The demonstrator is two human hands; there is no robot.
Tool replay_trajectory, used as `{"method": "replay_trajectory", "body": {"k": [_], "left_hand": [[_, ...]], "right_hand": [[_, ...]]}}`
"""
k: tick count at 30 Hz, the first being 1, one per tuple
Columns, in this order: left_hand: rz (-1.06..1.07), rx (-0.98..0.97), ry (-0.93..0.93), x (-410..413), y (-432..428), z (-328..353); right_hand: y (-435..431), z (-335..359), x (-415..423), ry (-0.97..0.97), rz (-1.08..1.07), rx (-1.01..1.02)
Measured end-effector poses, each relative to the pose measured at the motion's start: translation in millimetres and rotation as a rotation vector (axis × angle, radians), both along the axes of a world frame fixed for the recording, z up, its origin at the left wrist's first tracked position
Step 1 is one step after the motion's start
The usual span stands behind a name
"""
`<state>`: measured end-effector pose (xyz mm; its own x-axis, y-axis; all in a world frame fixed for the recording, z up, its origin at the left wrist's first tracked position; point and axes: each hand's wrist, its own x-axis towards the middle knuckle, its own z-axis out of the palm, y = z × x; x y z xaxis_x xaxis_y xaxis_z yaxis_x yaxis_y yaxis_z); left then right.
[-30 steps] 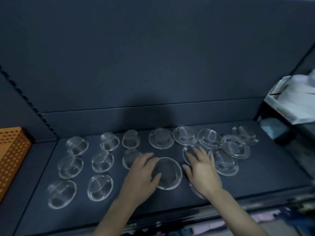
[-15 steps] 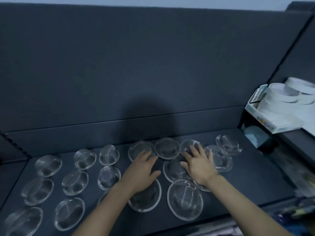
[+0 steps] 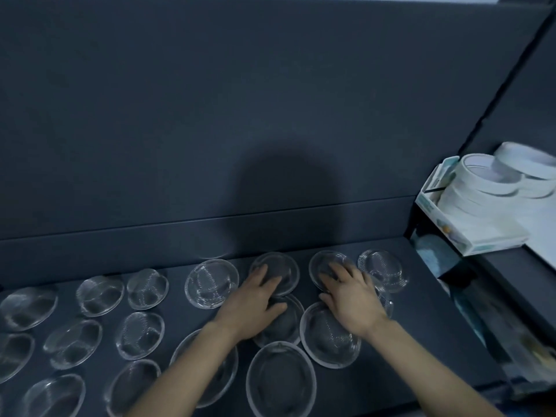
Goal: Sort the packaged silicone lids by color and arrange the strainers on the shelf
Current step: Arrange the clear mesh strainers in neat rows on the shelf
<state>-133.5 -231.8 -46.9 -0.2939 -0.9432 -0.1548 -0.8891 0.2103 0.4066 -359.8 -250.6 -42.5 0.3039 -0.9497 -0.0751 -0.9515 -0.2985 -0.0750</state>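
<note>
Several clear round strainers lie in rows on the dark shelf (image 3: 427, 335). My left hand (image 3: 255, 302) lies flat with straight fingers, its fingertips on a back-row strainer (image 3: 285, 266) and its palm over another strainer (image 3: 285, 325). My right hand (image 3: 350, 299) reaches forward, fingers spread on a back-row strainer (image 3: 320, 264), with its palm above a larger strainer (image 3: 325, 341). One more strainer (image 3: 383, 270) sits just right of that hand. A big strainer (image 3: 281, 380) lies between my forearms near the front edge.
White packaged lids (image 3: 481, 194) stand in a light box (image 3: 469, 239) on the neighbouring shelf at the right. A dark back panel (image 3: 210, 115) rises behind the strainers. More strainers fill the shelf's left half (image 3: 99, 294).
Both hands have slid away from me to the back row. The view has shifted right, so the strainers on the left have moved toward the frame's edge.
</note>
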Motion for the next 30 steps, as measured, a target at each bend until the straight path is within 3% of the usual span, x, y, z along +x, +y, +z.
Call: {"method": "replay_trajectory", "body": {"k": [14,17,30], "left_hand": [[0.097,-0.034,0.056,-25,15,2],[0.104,-0.055,0.078,-23,29,1],[0.193,-0.064,0.173,-27,61,-9]], "right_hand": [[-6,-9,-15,-0.085,0.005,0.061],[6,-7,-18,-0.184,-0.011,0.009],[60,-12,-32,-0.210,0.034,0.041]]}}
